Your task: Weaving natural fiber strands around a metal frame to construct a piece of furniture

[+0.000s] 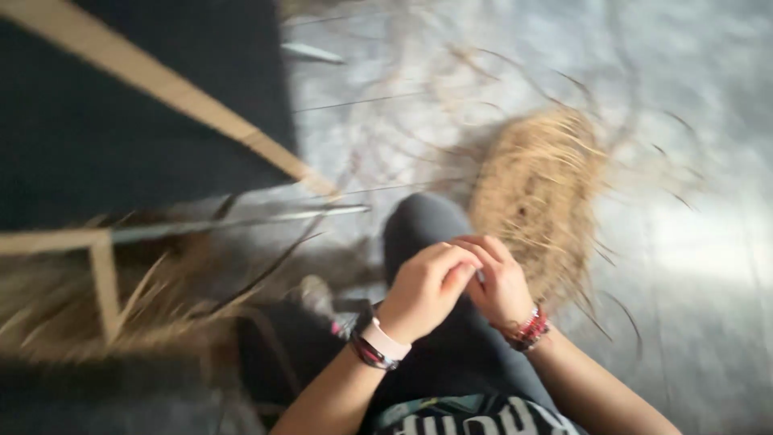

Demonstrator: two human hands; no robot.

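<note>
My left hand (424, 288) and my right hand (498, 278) meet over my raised knee in dark grey trousers (423, 221). Their fingers are curled together, pinching something small and thin that the blur hides. The left wrist wears a pink strap and a dark band (378, 345); the right wrist wears red beaded bracelets (527, 329). Just beyond my right hand lies a round, loosely woven mat of dry straw (538, 189) with stray stalks sticking out all around.
A heap of loose straw (121, 298) lies at the left by a pale wooden frame (101, 274). A dark surface with a slanted wooden strip (161, 80) fills the upper left. Thin stalks are scattered over the grey floor (692, 266).
</note>
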